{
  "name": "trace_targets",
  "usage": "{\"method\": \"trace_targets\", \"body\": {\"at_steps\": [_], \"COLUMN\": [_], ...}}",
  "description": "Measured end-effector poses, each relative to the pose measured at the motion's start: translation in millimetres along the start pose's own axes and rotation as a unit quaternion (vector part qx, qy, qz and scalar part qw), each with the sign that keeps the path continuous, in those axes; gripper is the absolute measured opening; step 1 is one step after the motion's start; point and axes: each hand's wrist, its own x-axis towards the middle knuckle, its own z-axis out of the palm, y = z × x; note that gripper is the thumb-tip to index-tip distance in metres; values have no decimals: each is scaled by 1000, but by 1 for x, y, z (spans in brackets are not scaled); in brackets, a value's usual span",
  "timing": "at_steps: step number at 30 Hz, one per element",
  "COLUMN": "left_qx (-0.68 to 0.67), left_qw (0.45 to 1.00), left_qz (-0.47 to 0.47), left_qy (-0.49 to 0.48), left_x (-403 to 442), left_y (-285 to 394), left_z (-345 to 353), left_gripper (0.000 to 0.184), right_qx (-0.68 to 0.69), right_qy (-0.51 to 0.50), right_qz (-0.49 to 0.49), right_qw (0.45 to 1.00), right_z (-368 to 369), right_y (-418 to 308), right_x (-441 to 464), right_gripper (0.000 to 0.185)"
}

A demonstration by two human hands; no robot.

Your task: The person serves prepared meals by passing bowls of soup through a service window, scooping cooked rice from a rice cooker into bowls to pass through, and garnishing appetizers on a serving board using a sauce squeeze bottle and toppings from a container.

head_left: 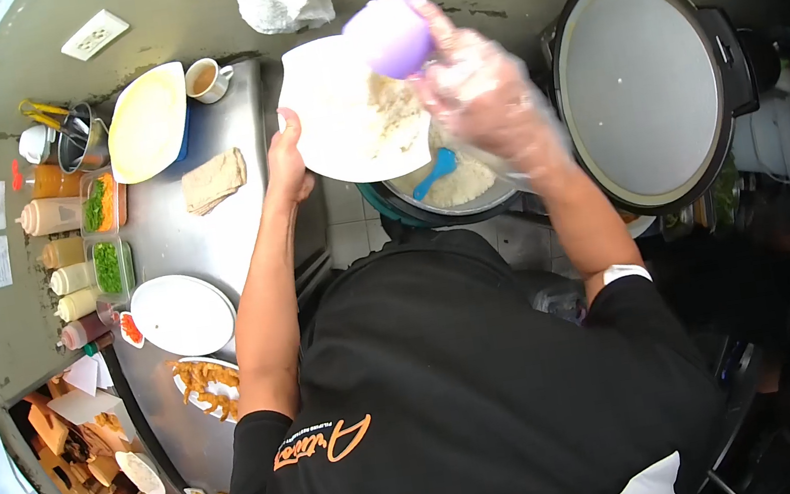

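My left hand [290, 159] grips the near left rim of a white plate [323, 105], thumb on top. Some white rice [396, 110] lies on the plate's right side. In a clear plastic glove, my right hand [478, 84] is closed on a purple cup [391, 37], which is tipped over the plate; the hand is slightly blurred. Below the plate, a round rice cooker [377, 207] holds more rice, with a blue rice paddle [435, 173] lying in it. The plate and my right arm hide part of the cooker.
At right stands the cooker's large raised lid [641, 91]. On the steel counter [172, 238] at left are a yellow oval dish [148, 125], a mug [208, 81], a folded cloth [214, 181], white plates [184, 315], fried food [207, 385], green-filled containers [108, 267] and several sauce bottles [48, 217].
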Motion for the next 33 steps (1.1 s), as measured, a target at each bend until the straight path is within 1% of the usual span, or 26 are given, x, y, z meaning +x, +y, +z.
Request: {"method": "trace_targets", "body": {"at_steps": [1, 2, 4, 6, 7, 9, 12, 13, 15, 16, 17, 18, 19, 20, 21, 22, 24, 25, 26, 27, 28, 29, 30, 31, 32, 33], "left_qx": [4, 12, 22, 15, -4, -27, -38, -40, -64, -77, -115, -128, -98, -65, -31, -148, -152, -157, -151, -152, -187, -214, -221, -229, -233, -238], "left_qw": [1000, 1000, 1000, 999, 999, 999, 999, 999, 998, 997, 993, 991, 992, 989, 982, 974, 966, 963, 954, 947, 931, 917, 895, 875, 858, 828], "left_qz": [-1, 1, 6, -8, -14, 7, 29, 35, 24, 26, 25, 30, 48, 63, 74, 75, 87, 88, 92, 114, 127, 170, 202, 247, 255, 293], "left_qy": [0, -2, -20, -30, -45, -25, -1, 8, -5, -2, 22, 12, 63, 117, 170, 154, 192, 199, 242, 260, 286, 292, 331, 348, 379, 415], "left_x": [-1, 1, 4, 4, 6, 7, 7, 5, 1, -6, -16, -21, -42, -62, -81, -101, -156, -175, -206, -231, -261, -288, -317, -346, -376, -402], "left_y": [-1, 1, 5, 7, 4, -4, -1, 2, -4, -7, -11, -28, -20, -12, -2, -4, -1, 5, 13, 7, 8, -2, -11, -10, -18, -27], "left_z": [2, 3, 8, 13, 14, 10, 0, -5, -21, -33, -36, -64, -67, -67, -67, -74, -93, -96, -95, -105, -111, -125, -136, -137, -149, -157], "left_gripper": [72, 72, 72, 72, 71, 72, 73, 74, 75, 76, 75, 67, 63, 59, 56, 57, 59, 60, 60, 61, 62, 62, 60, 61, 62, 62], "right_qx": [1, 15, 51, 111, 139, 181, 122, 102, 48, 21, -7, -32, -15, 138, 274, 440, 598, 564, 573, 580, 602, 623, 614, 626, 636, 645], "right_qy": [-68, -102, -168, -150, -176, -150, -143, -157, -116, -160, -252, -323, -350, -414, -343, -328, -352, -406, -435, -465, -488, -510, -542, -561, -579, -597], "right_qz": [-13, -33, -38, -129, -108, -90, -69, -26, 2, 33, 76, 93, 102, 246, 254, 320, 239, 231, 229, 227, 199, 171, 115, 105, 95, 86], "right_qw": [998, 994, 984, 974, 968, 968, 980, 982, 992, 986, 965, 941, 931, 865, 862, 773, 680, 681, 655, 629, 600, 568, 562, 532, 501, 469], "right_z": [-24, -41, -47, 1, 21, 23, -28, -48, -47, -33, -16, 7, 22, 8, 40, 43, 74, 100, 120, 140, 139, 138, 133, 130, 127, 124], "right_y": [5, 10, 22, 26, 18, 27, 33, 39, 65, 81, 92, 98, 95, 47, 42, -6, -72, -88, -111, -135, -169, -203, -231, -263, -296, -329], "right_x": [6, 10, 7, -4, 3, 12, 24, 21, -15, -34, -59, -73, -72, -14, -22, -9, 3, 9, 7, 5, 12, 20, 35, 44, 53, 62], "right_gripper": [27, 28, 23, 18, 18, 17, 17, 16, 22, 30, 37, 45, 53, 49, 49, 55, 61, 64, 66, 69, 72, 75, 77, 73, 69, 66]}}
